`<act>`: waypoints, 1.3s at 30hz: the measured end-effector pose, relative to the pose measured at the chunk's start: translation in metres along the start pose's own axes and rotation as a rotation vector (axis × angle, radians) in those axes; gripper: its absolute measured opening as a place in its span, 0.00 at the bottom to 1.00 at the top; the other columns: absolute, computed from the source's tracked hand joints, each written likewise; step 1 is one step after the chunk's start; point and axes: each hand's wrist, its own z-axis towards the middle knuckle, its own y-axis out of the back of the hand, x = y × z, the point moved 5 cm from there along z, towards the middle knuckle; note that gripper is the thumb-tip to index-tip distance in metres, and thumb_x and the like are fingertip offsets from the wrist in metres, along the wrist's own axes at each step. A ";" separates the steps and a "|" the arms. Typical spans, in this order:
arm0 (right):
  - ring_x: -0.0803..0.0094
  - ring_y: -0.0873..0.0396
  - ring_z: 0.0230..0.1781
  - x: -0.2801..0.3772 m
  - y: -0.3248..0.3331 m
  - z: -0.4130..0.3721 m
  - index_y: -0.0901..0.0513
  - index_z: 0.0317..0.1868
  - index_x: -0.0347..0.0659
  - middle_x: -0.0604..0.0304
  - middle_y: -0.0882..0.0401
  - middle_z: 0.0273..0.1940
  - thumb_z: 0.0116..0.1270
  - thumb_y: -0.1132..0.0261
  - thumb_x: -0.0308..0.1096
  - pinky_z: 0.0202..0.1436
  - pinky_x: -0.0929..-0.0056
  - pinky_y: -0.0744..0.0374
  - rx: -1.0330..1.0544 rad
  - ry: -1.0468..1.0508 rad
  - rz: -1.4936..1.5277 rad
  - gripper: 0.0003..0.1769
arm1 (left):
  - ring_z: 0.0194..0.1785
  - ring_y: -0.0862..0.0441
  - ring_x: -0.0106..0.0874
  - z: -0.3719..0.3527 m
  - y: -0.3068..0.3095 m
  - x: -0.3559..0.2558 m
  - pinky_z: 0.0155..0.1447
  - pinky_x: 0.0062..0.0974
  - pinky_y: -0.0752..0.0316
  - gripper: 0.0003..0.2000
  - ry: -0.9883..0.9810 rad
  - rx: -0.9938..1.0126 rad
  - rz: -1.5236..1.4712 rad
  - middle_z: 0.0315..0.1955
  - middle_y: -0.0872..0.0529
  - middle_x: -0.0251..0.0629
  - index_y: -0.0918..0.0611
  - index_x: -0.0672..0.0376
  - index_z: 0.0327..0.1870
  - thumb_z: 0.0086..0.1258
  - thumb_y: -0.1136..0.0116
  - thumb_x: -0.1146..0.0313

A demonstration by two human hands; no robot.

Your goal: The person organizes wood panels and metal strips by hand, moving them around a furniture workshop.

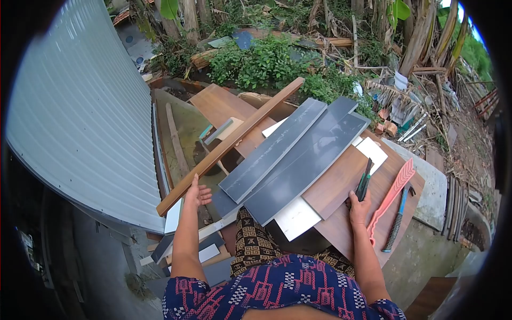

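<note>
My left hand (pixel 199 193) is open, its thumb against the lower part of a long brown wooden strip (pixel 234 143) and its fingers spread to the right. The strip slants up and away across the pile of boards. In my right hand (pixel 360 207) is a green and black utility knife (pixel 364 182), its tip pointing away from me. Dark grey panels (pixel 309 165) lie stacked between my hands. Under them show white pieces (pixel 298 218) and a brown wood-grain board (pixel 336 184). Right of my right hand lie a long pink tool (pixel 392 194) with a ridged end and a hammer (pixel 396 226) with a blue and black handle.
Corrugated metal sheeting (pixel 85 106) rises close on the left. More offcuts (pixel 208 253) lie low beside my left forearm. Behind the boards grow leafy plants (pixel 261 66). Debris (pixel 405 112) and a pale slab (pixel 432 194) lie to the right.
</note>
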 end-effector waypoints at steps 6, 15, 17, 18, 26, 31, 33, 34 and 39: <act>0.81 0.32 0.23 0.002 -0.002 0.000 0.30 0.39 0.37 0.67 0.31 0.26 0.57 0.35 0.29 0.26 0.81 0.30 -0.023 0.021 -0.034 0.13 | 0.52 0.27 0.49 0.041 0.001 0.006 0.57 0.48 0.31 0.44 -0.159 -0.006 -0.749 0.52 0.28 0.50 0.37 0.63 0.59 0.52 0.42 0.33; 0.78 0.35 0.29 0.005 0.001 0.001 0.28 0.38 0.36 0.67 0.33 0.29 0.53 0.35 0.31 0.35 0.78 0.31 -0.091 0.141 -0.227 0.15 | 0.52 0.26 0.45 0.054 -0.001 -0.008 0.58 0.54 0.30 0.26 -0.261 0.056 -1.202 0.46 0.24 0.48 0.27 0.65 0.50 0.59 0.40 0.51; 0.77 0.35 0.30 0.007 -0.001 0.001 0.29 0.38 0.36 0.67 0.34 0.29 0.53 0.35 0.32 0.35 0.77 0.31 -0.085 0.116 -0.219 0.15 | 0.55 0.28 0.48 0.035 -0.007 -0.016 0.59 0.59 0.34 0.26 -0.258 0.109 -1.234 0.50 0.25 0.49 0.28 0.65 0.51 0.59 0.39 0.53; 0.77 0.36 0.30 0.008 0.000 0.000 0.29 0.38 0.36 0.66 0.34 0.29 0.53 0.35 0.32 0.36 0.77 0.31 -0.081 0.103 -0.217 0.15 | 0.57 0.29 0.49 0.023 -0.010 -0.020 0.60 0.61 0.36 0.27 -0.255 0.133 -1.251 0.51 0.25 0.49 0.29 0.66 0.52 0.59 0.39 0.54; 0.78 0.35 0.29 -0.003 0.005 0.003 0.29 0.36 0.37 0.67 0.34 0.28 0.53 0.35 0.31 0.34 0.77 0.31 -0.078 0.128 -0.195 0.13 | 0.62 0.34 0.53 -0.071 -0.044 -0.081 0.63 0.67 0.45 0.30 -0.446 0.354 -1.247 0.58 0.30 0.50 0.33 0.63 0.57 0.58 0.38 0.55; 0.79 0.35 0.25 0.016 0.001 -0.003 0.30 0.35 0.37 0.67 0.33 0.25 0.54 0.35 0.30 0.29 0.77 0.31 -0.088 0.128 -0.192 0.12 | 0.58 0.30 0.47 -0.113 -0.063 -0.101 0.60 0.59 0.38 0.30 -0.507 0.255 -1.140 0.54 0.28 0.47 0.32 0.61 0.56 0.57 0.37 0.52; 0.79 0.34 0.25 0.009 0.006 -0.001 0.29 0.35 0.37 0.67 0.33 0.25 0.54 0.35 0.30 0.29 0.78 0.31 -0.086 0.160 -0.192 0.12 | 0.55 0.29 0.43 -0.123 -0.069 -0.103 0.57 0.52 0.35 0.29 -0.575 0.202 -1.036 0.51 0.27 0.44 0.31 0.59 0.55 0.57 0.37 0.51; 0.80 0.34 0.25 0.005 0.005 0.001 0.29 0.35 0.37 0.66 0.32 0.25 0.54 0.35 0.29 0.29 0.78 0.31 -0.073 0.175 -0.189 0.12 | 0.53 0.28 0.41 -0.129 -0.069 -0.104 0.56 0.48 0.33 0.29 -0.613 0.164 -0.988 0.50 0.26 0.43 0.31 0.58 0.54 0.57 0.37 0.50; 0.81 0.34 0.26 -0.020 0.008 0.008 0.29 0.36 0.38 0.68 0.32 0.27 0.56 0.36 0.30 0.29 0.80 0.31 -0.023 0.063 -0.057 0.12 | 0.49 0.25 0.33 -0.181 -0.098 -0.108 0.48 0.33 0.27 0.22 -0.790 0.235 -0.833 0.48 0.23 0.36 0.26 0.57 0.52 0.62 0.41 0.53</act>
